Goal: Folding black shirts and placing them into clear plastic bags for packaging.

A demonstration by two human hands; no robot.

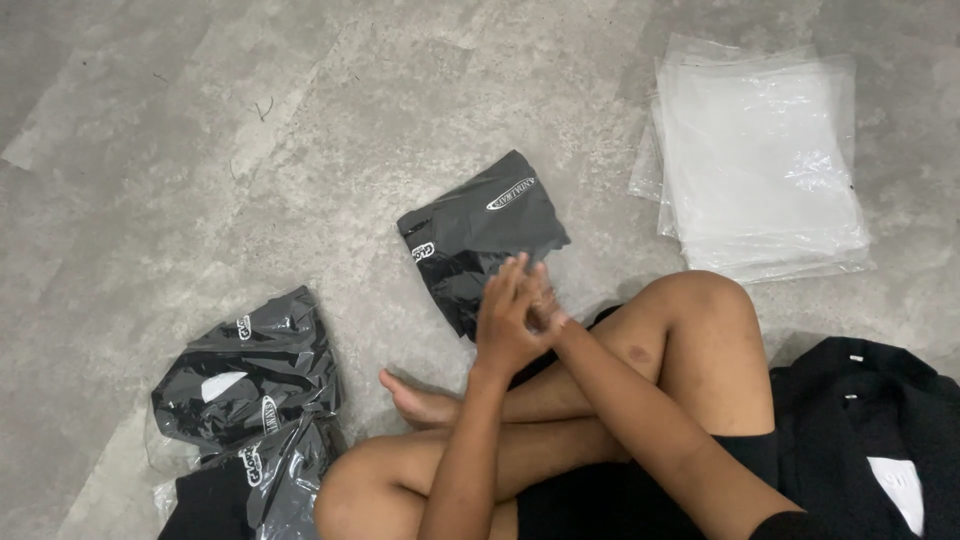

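A bagged garment (480,235), black cloth sealed in clear plastic, is seen lying flat on the grey floor (200,120) just ahead of the crossed legs (600,400). Its long axis is set on a diagonal, running from the near-left corner close to the hands up to the far-right corner, which is pointed towards the stack of bags (760,170). A pale oval mark is shown near the far edge, and a second one at the left edge.

The left hand (505,320) is raised upright over the near corner of the garment, palm turned towards the other hand, fingers held straight and close together; nothing is gripped in it. The right hand (545,305) is pressed against it from behind and is largely hidden, so it cannot be told how far it is spread or whether anything is held. Whether either hand is touching the garment cannot be told.

The stack of empty clear bags is laid to the far right, well apart from the garment. A heap of packed bags (250,390) is piled at the near left beside the knee. Loose black clothes (870,420) are bundled at the near right.
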